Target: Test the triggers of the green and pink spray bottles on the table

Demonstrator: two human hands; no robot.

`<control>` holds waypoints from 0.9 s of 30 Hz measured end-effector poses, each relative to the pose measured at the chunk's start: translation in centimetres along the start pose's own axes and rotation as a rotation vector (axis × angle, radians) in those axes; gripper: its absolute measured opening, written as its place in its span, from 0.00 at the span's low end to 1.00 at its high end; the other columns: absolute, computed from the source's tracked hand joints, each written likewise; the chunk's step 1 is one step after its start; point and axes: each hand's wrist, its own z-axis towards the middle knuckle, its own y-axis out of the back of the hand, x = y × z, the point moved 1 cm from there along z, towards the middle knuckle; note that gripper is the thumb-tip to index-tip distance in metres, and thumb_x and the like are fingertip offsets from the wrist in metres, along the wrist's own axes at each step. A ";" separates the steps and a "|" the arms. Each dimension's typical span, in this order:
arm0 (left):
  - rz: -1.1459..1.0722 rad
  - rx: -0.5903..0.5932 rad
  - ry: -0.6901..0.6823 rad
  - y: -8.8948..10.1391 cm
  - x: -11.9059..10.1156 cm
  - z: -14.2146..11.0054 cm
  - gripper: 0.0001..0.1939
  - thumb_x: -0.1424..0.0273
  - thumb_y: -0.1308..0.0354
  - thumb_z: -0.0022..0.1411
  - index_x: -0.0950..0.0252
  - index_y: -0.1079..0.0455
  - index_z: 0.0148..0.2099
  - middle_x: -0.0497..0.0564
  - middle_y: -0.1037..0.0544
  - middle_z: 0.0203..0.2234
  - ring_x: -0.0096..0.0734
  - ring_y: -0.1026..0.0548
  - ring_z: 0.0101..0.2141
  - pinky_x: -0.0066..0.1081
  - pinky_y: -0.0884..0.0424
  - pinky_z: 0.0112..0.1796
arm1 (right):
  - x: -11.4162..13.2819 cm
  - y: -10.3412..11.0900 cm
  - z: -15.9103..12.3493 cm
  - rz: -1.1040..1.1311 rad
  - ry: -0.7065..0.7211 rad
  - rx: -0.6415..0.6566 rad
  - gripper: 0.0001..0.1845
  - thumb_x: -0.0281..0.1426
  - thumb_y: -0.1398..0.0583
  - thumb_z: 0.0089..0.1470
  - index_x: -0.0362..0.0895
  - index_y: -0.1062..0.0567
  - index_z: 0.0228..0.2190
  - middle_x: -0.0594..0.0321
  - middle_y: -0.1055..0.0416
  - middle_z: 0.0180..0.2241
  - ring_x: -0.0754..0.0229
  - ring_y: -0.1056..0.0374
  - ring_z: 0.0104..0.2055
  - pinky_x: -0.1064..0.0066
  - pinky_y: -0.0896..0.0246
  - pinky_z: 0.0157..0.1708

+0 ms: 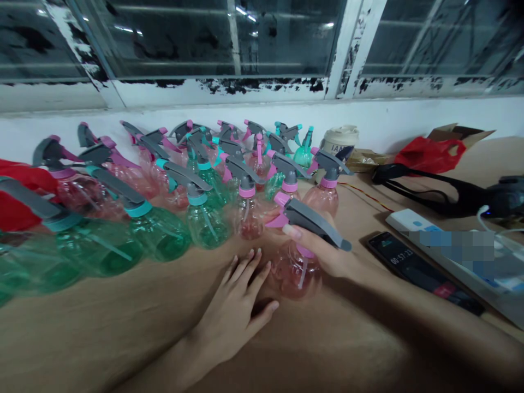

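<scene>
My right hand (323,245) is wrapped round the neck of a pink spray bottle (297,278) with a grey and pink trigger head. The bottle stands upright on the table, its nozzle pointing left. Beside its left side, my left hand (239,305) rests on the tabletop with fingers spread, holding nothing; whether a fingertip touches the bottle I cannot tell. Just beyond my hands stand another pink spray bottle (249,218) and a green spray bottle (208,224).
Several more spray bottles (159,234) fill the left and back. A white cup (339,139), a red plastic bag (429,153) and a black strap (421,191) lie behind. At right are a phone (421,273) and a white power strip (413,224).
</scene>
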 end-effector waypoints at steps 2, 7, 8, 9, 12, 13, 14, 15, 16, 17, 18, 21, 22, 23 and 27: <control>0.009 0.001 -0.006 0.0 0.0 0.0 0.29 0.55 0.51 0.67 0.67 0.43 0.63 0.61 0.44 0.63 0.49 0.44 0.61 0.51 0.45 0.57 | 0.0 0.0 0.0 0.016 -0.014 0.004 0.13 0.46 0.43 0.56 0.52 0.26 0.35 0.67 0.26 0.33 0.59 0.29 0.37 0.65 0.32 0.39; 0.020 -0.013 -0.010 -0.1 0.1 0.0 0.30 0.54 0.52 0.67 0.67 0.44 0.64 0.61 0.44 0.63 0.48 0.44 0.61 0.51 0.45 0.57 | 0.1 -0.1 0.1 0.028 0.021 0.021 0.14 0.45 0.43 0.56 0.50 0.26 0.37 0.64 0.26 0.35 0.57 0.30 0.38 0.64 0.34 0.40; 0.020 -0.013 -0.009 -0.1 0.1 0.0 0.30 0.54 0.52 0.67 0.67 0.44 0.64 0.60 0.43 0.63 0.48 0.44 0.61 0.51 0.45 0.57 | 0.1 -0.1 0.1 0.036 0.036 0.019 0.13 0.44 0.43 0.56 0.49 0.26 0.37 0.64 0.26 0.35 0.57 0.30 0.38 0.64 0.34 0.40; 0.019 -0.012 -0.009 -0.1 0.1 0.0 0.30 0.54 0.52 0.67 0.66 0.44 0.64 0.60 0.43 0.63 0.48 0.44 0.61 0.51 0.45 0.57 | 0.1 -0.1 0.2 0.041 0.047 0.014 0.12 0.43 0.43 0.57 0.49 0.26 0.36 0.64 0.26 0.34 0.58 0.30 0.37 0.64 0.35 0.39; 0.014 -0.018 -0.012 -0.1 0.1 -0.1 0.30 0.54 0.52 0.67 0.66 0.44 0.63 0.59 0.43 0.63 0.48 0.44 0.61 0.51 0.45 0.57 | 0.0 -0.2 0.4 0.025 0.062 -0.008 0.10 0.41 0.42 0.56 0.48 0.29 0.30 0.67 0.30 0.28 0.61 0.34 0.31 0.67 0.38 0.32; 0.016 -0.020 -0.014 -0.1 0.1 -0.1 0.30 0.54 0.52 0.67 0.66 0.44 0.64 0.59 0.43 0.63 0.48 0.45 0.61 0.51 0.45 0.57 | 0.0 -0.2 0.4 0.018 0.063 -0.009 0.10 0.40 0.41 0.56 0.48 0.31 0.28 0.68 0.33 0.26 0.62 0.36 0.28 0.68 0.40 0.29; 0.020 -0.023 -0.015 -0.2 0.1 -0.1 0.29 0.54 0.52 0.67 0.66 0.44 0.64 0.59 0.43 0.63 0.48 0.45 0.61 0.51 0.45 0.57 | 0.0 -0.1 0.5 0.013 0.067 -0.009 0.11 0.40 0.41 0.56 0.47 0.33 0.26 0.69 0.35 0.24 0.63 0.38 0.26 0.68 0.42 0.27; 0.025 -0.024 -0.016 -0.2 0.2 -0.1 0.29 0.55 0.51 0.67 0.66 0.44 0.64 0.59 0.43 0.63 0.48 0.45 0.61 0.51 0.45 0.57 | -0.1 -0.1 0.5 0.010 0.070 -0.009 0.12 0.40 0.42 0.56 0.47 0.34 0.25 0.69 0.37 0.23 0.64 0.40 0.25 0.69 0.43 0.26; 0.030 -0.026 -0.019 -0.2 0.2 -0.1 0.29 0.55 0.52 0.67 0.66 0.44 0.64 0.59 0.43 0.63 0.48 0.45 0.62 0.51 0.45 0.57 | -0.1 0.0 0.6 0.007 0.073 -0.005 0.13 0.39 0.42 0.57 0.47 0.35 0.25 0.70 0.38 0.23 0.64 0.41 0.25 0.69 0.44 0.26; 0.035 -0.027 -0.022 -0.2 0.2 0.0 0.29 0.55 0.52 0.67 0.66 0.44 0.64 0.59 0.43 0.63 0.47 0.45 0.62 0.50 0.45 0.57 | -0.1 0.0 0.6 0.004 0.077 -0.003 0.13 0.39 0.43 0.57 0.47 0.35 0.24 0.69 0.39 0.23 0.64 0.42 0.25 0.69 0.45 0.25; 0.039 -0.030 -0.024 -0.2 0.2 0.0 0.29 0.55 0.52 0.67 0.66 0.44 0.64 0.59 0.43 0.63 0.47 0.45 0.62 0.50 0.45 0.57 | -0.1 0.1 0.5 0.002 0.081 -0.002 0.13 0.39 0.43 0.57 0.47 0.35 0.24 0.69 0.39 0.22 0.64 0.42 0.25 0.69 0.46 0.25; 0.048 -0.043 -0.034 -0.3 0.2 0.0 0.29 0.55 0.51 0.67 0.66 0.43 0.63 0.60 0.42 0.62 0.47 0.45 0.61 0.50 0.44 0.57 | -0.3 0.1 0.3 0.035 0.087 0.000 0.11 0.38 0.41 0.56 0.47 0.32 0.25 0.69 0.36 0.24 0.63 0.39 0.26 0.68 0.43 0.26; 0.049 -0.050 -0.034 -0.3 0.2 0.0 0.29 0.55 0.51 0.67 0.66 0.43 0.63 0.60 0.42 0.62 0.47 0.44 0.61 0.50 0.44 0.57 | -0.4 0.0 0.2 0.055 0.089 -0.004 0.09 0.38 0.41 0.56 0.48 0.31 0.27 0.68 0.34 0.25 0.63 0.38 0.27 0.68 0.42 0.27; 0.049 -0.055 -0.033 -0.4 0.2 0.0 0.29 0.55 0.51 0.66 0.66 0.43 0.63 0.60 0.42 0.62 0.47 0.44 0.61 0.50 0.44 0.57 | -0.5 0.0 0.1 0.073 0.087 -0.011 0.07 0.38 0.41 0.56 0.48 0.29 0.29 0.68 0.32 0.27 0.62 0.36 0.28 0.67 0.41 0.29; 0.046 -0.054 -0.031 -0.5 0.3 -0.1 0.29 0.55 0.50 0.66 0.65 0.42 0.63 0.59 0.42 0.63 0.48 0.44 0.61 0.50 0.44 0.57 | -0.7 -0.2 0.0 0.123 0.083 0.000 0.09 0.38 0.41 0.55 0.48 0.26 0.37 0.66 0.26 0.33 0.60 0.31 0.35 0.66 0.38 0.37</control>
